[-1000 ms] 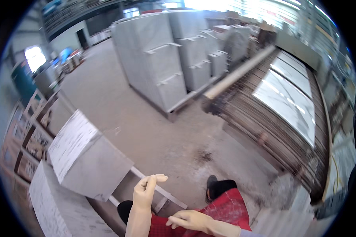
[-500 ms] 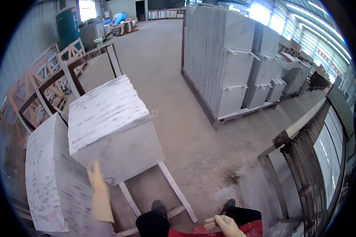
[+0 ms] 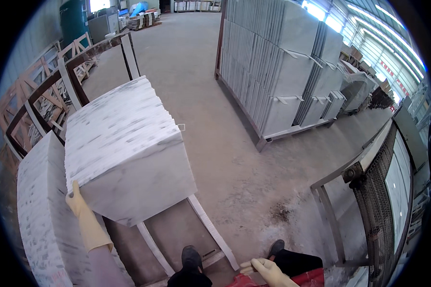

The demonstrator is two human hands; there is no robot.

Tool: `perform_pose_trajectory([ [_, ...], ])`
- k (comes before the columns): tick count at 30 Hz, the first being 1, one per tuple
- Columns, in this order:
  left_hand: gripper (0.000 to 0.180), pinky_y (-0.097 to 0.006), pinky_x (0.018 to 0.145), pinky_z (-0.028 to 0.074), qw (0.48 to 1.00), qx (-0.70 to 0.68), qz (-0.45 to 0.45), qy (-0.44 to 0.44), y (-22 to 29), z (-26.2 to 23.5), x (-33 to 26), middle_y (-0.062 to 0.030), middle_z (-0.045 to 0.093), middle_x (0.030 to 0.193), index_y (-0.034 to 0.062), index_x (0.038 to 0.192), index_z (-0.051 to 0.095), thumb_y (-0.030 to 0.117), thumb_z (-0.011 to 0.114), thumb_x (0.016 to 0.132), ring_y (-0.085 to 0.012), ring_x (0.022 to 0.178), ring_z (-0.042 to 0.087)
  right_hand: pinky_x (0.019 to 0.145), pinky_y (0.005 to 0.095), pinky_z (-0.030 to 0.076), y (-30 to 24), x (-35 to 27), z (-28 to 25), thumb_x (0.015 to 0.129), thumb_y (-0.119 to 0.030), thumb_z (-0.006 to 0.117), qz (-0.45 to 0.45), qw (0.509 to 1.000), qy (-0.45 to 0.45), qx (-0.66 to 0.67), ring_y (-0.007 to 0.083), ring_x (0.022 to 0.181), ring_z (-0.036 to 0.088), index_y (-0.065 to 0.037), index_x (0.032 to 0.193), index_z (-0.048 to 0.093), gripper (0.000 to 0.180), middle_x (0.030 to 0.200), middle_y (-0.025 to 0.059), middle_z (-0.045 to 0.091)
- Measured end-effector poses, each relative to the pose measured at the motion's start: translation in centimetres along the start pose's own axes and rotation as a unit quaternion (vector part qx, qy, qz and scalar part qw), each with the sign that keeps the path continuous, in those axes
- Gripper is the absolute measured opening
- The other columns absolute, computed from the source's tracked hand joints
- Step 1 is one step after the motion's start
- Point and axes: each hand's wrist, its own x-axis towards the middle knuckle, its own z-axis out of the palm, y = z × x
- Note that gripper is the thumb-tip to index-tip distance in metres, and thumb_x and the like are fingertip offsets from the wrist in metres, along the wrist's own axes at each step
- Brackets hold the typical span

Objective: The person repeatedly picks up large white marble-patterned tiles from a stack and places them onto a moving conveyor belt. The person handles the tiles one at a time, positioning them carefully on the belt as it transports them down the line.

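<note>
A stack of grey-veined white marble slabs [image 3: 139,174] stands on edge on a low frame in front of me, slightly left. My left hand [image 3: 77,197], in a cream rubber glove, grips the left edge of the nearest marble slab near its upper corner; some of its fingers are hidden behind the edge. Low in front of my body is my right hand [image 3: 267,270], gloved alike, with its fingers loosely stretched and nothing in them. A second stack of marble slabs [image 3: 40,201] stands just left of my left forearm.
Pale rails [image 3: 210,229] of the low frame reach toward my shoes [image 3: 191,258]. A tall rack of slabs [image 3: 292,71] stands ahead to the right. On the near right is a machine with a chain-mesh belt [image 3: 376,210]. Wooden frames [image 3: 43,71] lean along the left wall.
My left hand has moved left and slightly up from the front of the stack to the slab's left edge. The right hand stays low in front of me. The view has shifted slightly.
</note>
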Motion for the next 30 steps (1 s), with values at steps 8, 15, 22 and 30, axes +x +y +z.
perform_pose_trajectory([
  [8, 0.079, -0.036, 0.093, 0.044, 0.996, -0.088, -0.026, 0.006, -0.9, -1.1, 0.0, -0.0153, 0.053, 0.123, -0.0021, 0.127, 0.047, 0.05, 0.076, 0.076, -0.0247, 0.109, 0.054, 0.076, 0.0298, 0.053, 1.6, 2.7, -0.4, 0.102, -0.027, 0.047, -0.021, 0.999, -0.016, 0.031, 0.0168, 0.081, 0.066, 0.003, 0.107, 0.065, 0.035, 0.091, 0.0094, 0.069],
  [15, 0.07, -0.036, 0.097, 0.04, 0.987, -0.163, -0.017, 0.006, -0.9, -4.5, -5.5, -0.0123, 0.051, 0.125, 0.0025, 0.127, 0.047, 0.047, 0.074, 0.079, -0.0227, 0.113, 0.05, 0.096, 0.029, 0.045, 0.3, 5.5, -0.2, 0.1, -0.033, 0.046, -0.01, 0.996, -0.063, -0.057, 0.017, 0.104, 0.063, -0.002, 0.123, 0.059, 0.041, 0.11, 0.0107, 0.067],
  [22, 0.054, -0.039, 0.104, 0.037, 0.954, -0.248, -0.088, -0.141, -8.3, -10.8, -4.5, -0.0141, 0.06, 0.117, 0.0011, 0.115, 0.057, 0.046, 0.064, 0.086, -0.0254, 0.113, 0.054, 0.103, 0.0347, 0.041, -10.8, 8.1, 6.3, 0.09, -0.032, 0.06, -0.185, 0.937, 0.039, -0.293, 0.0261, 0.119, 0.056, -0.011, 0.141, 0.044, 0.057, 0.13, 0.0154, 0.057],
  [30, 0.037, -0.034, 0.081, 0.046, 0.953, -0.28, -0.036, -0.11, -9.8, -13.6, -14.1, -0.0145, 0.061, 0.082, 0.0001, 0.085, 0.053, 0.036, 0.047, 0.094, -0.023, 0.079, 0.057, 0.1, 0.0332, 0.043, -15.9, 14.4, 11.0, 0.087, -0.011, 0.062, -0.326, 0.91, 0.025, -0.255, 0.0229, 0.113, 0.059, -0.012, 0.135, 0.051, 0.049, 0.122, 0.0109, 0.062],
])
